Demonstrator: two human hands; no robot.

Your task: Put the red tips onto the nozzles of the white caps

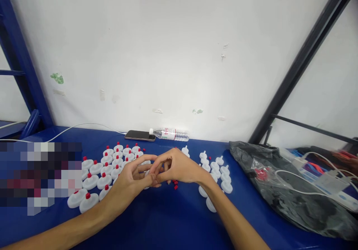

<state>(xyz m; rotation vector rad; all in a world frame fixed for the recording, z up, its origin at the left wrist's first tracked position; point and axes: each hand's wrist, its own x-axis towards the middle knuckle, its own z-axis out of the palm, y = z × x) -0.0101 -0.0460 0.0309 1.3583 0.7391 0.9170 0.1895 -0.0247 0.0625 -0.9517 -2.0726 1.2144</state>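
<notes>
My left hand (131, 177) is closed around a white nozzle cap (147, 173), mostly hidden by the fingers. Bent over it from the other side, my right hand (177, 166) pinches at the top of that cap; what is between its fingertips is hidden. To the left stand several white nozzle caps with red tips (90, 182), upright in rough rows. On the right are several white nozzle caps without red tips (226, 186), some close together. Small loose red tips (175, 186) lie just below my right hand.
At the wall lie a phone (140, 135) with a white cable and a clear water bottle (173, 134) on its side. A black plastic bag (268, 194) and a power strip (332, 192) with cables occupy the right of the blue table (167, 224). A blurred patch covers the left.
</notes>
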